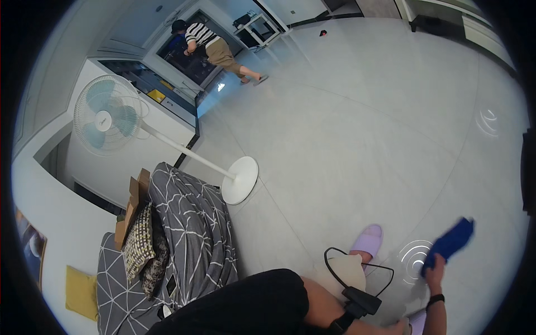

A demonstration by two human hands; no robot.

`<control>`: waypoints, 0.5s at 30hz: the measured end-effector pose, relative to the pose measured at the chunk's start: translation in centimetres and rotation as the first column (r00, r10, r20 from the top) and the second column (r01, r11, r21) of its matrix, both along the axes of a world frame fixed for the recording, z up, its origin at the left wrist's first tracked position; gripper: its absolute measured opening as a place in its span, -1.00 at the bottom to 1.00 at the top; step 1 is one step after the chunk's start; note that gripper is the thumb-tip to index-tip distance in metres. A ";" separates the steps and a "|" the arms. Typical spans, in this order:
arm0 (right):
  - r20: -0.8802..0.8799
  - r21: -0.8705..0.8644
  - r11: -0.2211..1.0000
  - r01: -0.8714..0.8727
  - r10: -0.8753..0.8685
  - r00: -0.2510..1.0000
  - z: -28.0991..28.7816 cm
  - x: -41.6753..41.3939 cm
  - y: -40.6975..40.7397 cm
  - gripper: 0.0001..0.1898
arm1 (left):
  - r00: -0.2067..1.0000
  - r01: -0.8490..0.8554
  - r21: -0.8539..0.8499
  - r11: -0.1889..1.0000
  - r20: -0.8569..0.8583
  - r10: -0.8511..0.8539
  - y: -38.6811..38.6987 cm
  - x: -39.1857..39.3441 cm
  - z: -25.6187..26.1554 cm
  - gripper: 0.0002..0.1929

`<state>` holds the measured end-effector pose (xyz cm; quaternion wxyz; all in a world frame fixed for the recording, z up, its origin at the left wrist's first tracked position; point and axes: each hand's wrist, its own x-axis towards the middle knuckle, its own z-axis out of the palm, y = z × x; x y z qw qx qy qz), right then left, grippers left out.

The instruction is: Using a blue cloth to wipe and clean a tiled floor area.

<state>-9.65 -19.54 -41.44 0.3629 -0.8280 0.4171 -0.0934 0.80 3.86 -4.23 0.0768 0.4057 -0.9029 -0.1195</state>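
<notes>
My right hand grips one end of a dark blue cloth piece, shaped rather like a sock and slightly blurred. A black band circles that wrist. What looks like my left hand shows only in part at the bottom edge, close to a lilac slipper; its fingers are mostly hidden. A black strapped device with wire loops lies in front of my bare leg. The other lilac slipper is on my foot, partly behind a cream-coloured object whose kind I cannot tell.
A white pedestal fan stands on the tiled floor. Left of me is a sofa under a grey patterned cover, bearing cushions, a cardboard box and a phone. Another person leans near a far doorway.
</notes>
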 end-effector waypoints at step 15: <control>-0.316 -0.221 0.952 0.210 -0.274 0.908 8.1 -9.7 -4.2 -0.45 | 0.994 -0.045 0.345 0.937 0.111 0.007 -2.9 -0.1 2.9 -0.60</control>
